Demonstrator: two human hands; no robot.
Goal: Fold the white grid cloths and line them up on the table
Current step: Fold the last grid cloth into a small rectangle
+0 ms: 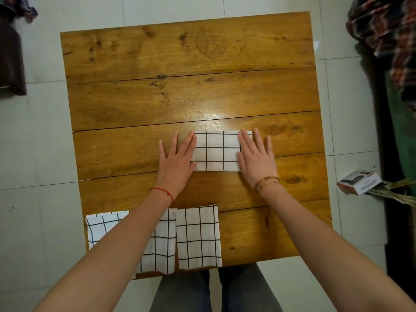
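White grid cloth (217, 150), thin cotton-like weave with black lines, lies folded into a flat rectangle just below table centre. Left hand (174, 162) is flat, fingers straight and spread, pressing its 9 o'clock edge; right hand (256, 157) is flat the same way on the 3 o'clock edge. Neither grips anything. Three folded cloths sit in a row at 7 o'clock along the near edge: left cloth (99, 224), middle cloth (161, 246) partly under the forearm, right cloth (198, 237). Likely the fourth fold is being smoothed; it looks left to join the row. Wooden table (180, 64) is glossy, planked, knotty.
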